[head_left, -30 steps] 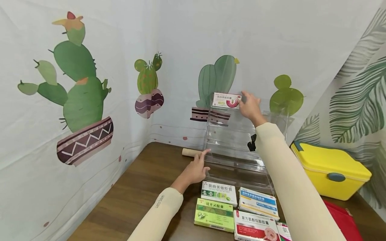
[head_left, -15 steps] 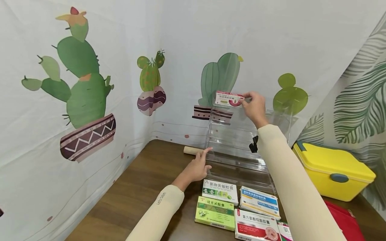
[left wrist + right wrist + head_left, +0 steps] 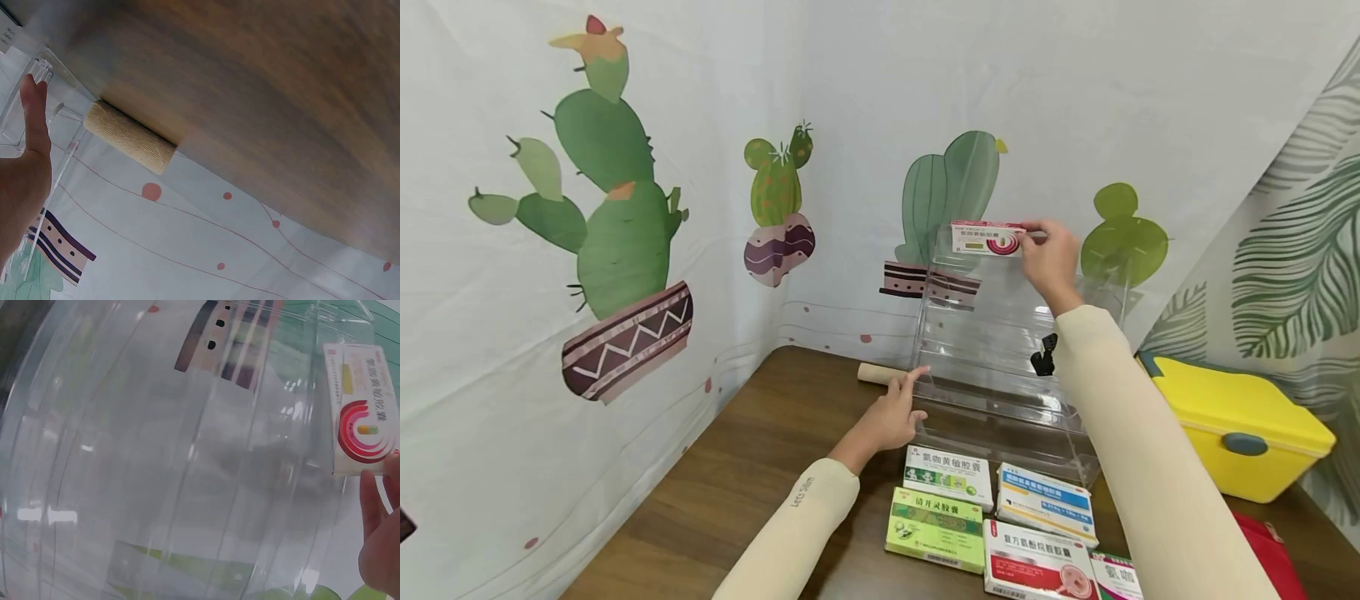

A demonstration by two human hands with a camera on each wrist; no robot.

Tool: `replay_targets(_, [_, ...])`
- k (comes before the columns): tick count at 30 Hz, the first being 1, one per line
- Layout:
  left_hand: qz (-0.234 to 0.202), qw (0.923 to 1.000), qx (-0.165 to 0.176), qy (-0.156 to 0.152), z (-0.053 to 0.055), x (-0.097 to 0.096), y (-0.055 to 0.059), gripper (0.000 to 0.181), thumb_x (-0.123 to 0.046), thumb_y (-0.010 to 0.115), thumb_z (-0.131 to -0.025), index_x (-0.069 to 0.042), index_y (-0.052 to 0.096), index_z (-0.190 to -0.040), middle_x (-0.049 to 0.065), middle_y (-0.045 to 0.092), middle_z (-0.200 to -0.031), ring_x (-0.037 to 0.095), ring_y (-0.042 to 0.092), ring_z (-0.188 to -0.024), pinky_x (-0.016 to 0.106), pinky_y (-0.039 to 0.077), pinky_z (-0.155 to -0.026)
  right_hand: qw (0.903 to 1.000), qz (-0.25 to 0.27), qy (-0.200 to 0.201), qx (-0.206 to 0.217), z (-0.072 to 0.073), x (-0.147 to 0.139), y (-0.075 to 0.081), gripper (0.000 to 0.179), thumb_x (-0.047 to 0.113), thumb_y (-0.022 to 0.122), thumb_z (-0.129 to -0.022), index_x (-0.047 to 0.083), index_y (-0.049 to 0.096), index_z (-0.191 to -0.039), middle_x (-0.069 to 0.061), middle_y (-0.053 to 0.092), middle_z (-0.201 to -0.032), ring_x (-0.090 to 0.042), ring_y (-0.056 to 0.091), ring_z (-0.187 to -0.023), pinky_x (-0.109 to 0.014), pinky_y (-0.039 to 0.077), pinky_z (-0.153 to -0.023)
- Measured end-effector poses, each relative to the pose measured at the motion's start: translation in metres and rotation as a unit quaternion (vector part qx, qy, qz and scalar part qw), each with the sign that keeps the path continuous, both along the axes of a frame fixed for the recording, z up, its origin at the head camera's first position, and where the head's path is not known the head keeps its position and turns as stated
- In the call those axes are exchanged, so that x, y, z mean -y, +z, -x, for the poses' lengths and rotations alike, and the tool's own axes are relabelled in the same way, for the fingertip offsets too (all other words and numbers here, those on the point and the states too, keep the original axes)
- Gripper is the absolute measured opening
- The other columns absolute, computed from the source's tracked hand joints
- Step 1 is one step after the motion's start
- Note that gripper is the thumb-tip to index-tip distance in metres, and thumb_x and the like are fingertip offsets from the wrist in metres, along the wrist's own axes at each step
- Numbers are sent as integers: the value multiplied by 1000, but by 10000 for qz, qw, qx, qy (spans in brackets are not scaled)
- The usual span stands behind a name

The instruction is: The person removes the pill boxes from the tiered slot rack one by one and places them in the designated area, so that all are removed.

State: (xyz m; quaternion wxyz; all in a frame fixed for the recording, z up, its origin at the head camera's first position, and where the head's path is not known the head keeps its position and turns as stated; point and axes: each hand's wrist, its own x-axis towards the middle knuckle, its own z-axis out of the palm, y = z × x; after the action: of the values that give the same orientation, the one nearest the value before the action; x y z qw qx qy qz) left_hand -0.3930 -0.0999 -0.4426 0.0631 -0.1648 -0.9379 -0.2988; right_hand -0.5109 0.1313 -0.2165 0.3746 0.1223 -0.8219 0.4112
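My right hand (image 3: 1051, 260) pinches the right end of a white and pink medicine box (image 3: 987, 238) at the top of a clear stepped display rack (image 3: 992, 333). In the right wrist view, thumb and fingers grip the end of this capsule box (image 3: 362, 412), near the rack's upper left corner. My left hand (image 3: 887, 417) is at the rack's lower left side, index finger extended along its edge. The left wrist view shows the fingers (image 3: 36, 119) against the clear plastic. Before the rack lie a white-green box (image 3: 947, 477), a green box (image 3: 934, 529), a blue-white box (image 3: 1047, 504) and a red-white box (image 3: 1037, 560).
A tan cylindrical roll (image 3: 880, 374) lies by the rack's left side. On the right stand a yellow lidded case (image 3: 1240, 425) and a red item (image 3: 1270, 554) on the wooden table (image 3: 722, 467). A black clip-like piece (image 3: 1043, 356) shows at the rack. Another box (image 3: 1116, 575) is partly behind the right sleeve.
The right hand has shifted the medicine box slightly right and up at the rack's top, and the box's top face now shows. The left hand has stayed at the rack's side.
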Motion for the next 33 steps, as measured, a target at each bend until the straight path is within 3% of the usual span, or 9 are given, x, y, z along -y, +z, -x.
replay_targets(4, [18,10000,2,-49,-1,-1,-1,77,-21,55,-103,-37,3,-157,29,37,-140,17,44,-49,29,38,-45,9995,216,-19,-239,-5,-8,4,24,17,63,-99,4,71,-117,-13,66,-120,-28,69,-104,-35,49,-90])
replay_targets(7, [77,9999,-43,-79,-1,-2,0,77,-20,55,-103,-38,2,-156,28,38,-138,17,43,-48,29,37,-45,9982,450,-42,-388,-9,-13,9,25,19,64,-98,4,71,-118,-12,65,-120,-27,69,-104,-32,48,-93])
replay_targets(13, [91,9999,2,-54,-1,-3,3,79,-21,55,-103,-43,-1,-155,27,37,-139,18,45,-49,29,38,-46,9938,736,-110,-830,-17,-21,16,23,17,66,-96,4,72,-113,-9,67,-113,-18,70,-95,-16,52,-75])
replay_targets(18, [87,9999,93,-6,-2,-3,2,78,-22,55,-103,-43,0,-155,28,37,-141,20,48,-51,31,40,-47,9866,1113,89,-1187,-24,-27,14,20,14,68,-94,1,73,-108,-8,67,-105,-16,68,-87,-13,51,-72])
replay_targets(21, [82,9999,57,-1,-3,-3,1,78,-22,54,-103,-43,0,-155,28,36,-142,20,49,-52,31,41,-48,9806,1361,253,-1386,-31,-30,14,20,15,68,-94,1,73,-107,-6,67,-103,-12,66,-83,-13,51,-63])
replay_targets(25, [62,10000,-4,9,-2,-2,0,78,-22,54,-104,-42,0,-155,27,36,-142,19,47,-49,30,39,-46,9770,1372,468,-1564,-44,-34,12,22,16,69,-94,-1,72,-108,-6,66,-102,-6,64,-81,-13,48,-51])
replay_targets(33, [22,10000,62,-12,-2,1,1,78,-22,54,-103,-42,0,-156,27,35,-143,17,46,-48,29,39,-45,9651,1813,1073,-1558,-79,-52,-2,21,8,73,-90,-5,71,-107,5,66,-91,-9,64,-72,-15,47,-46])
